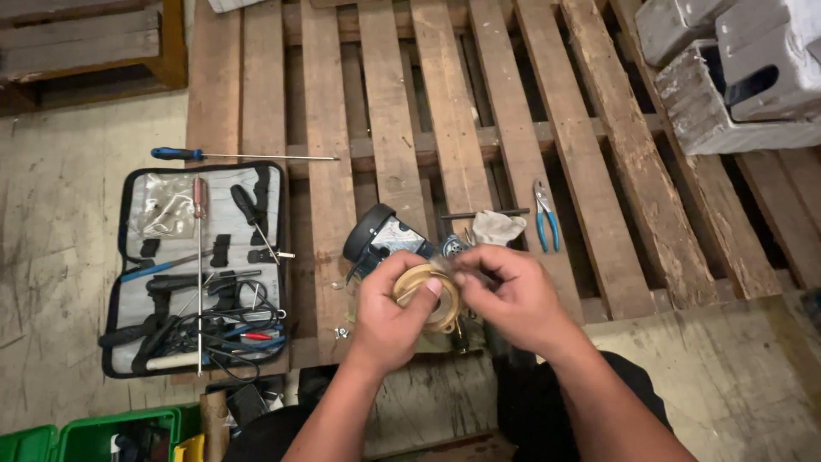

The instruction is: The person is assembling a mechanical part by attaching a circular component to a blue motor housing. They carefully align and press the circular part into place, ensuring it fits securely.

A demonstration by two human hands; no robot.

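My left hand [389, 316] grips a tan roll of tape [425, 295] by its ring, thumb pressed on the front. My right hand [513, 295] pinches at the roll's upper right edge with thumb and forefinger. Both hands hover over the near edge of a wooden pallet [445, 120]. Just behind them lies a small black motor-like device [382, 242] with a dark round cap, partly hidden by my fingers.
An open grey tool pouch [198, 269] with screwdrivers and wires lies left. A long blue-handled screwdriver [239, 156] rests above it. Blue pliers [546, 218], a thin rod and a cloth scrap [498, 228] lie right. Grey blocks [735, 77] sit top right; green bins [94, 436] bottom left.
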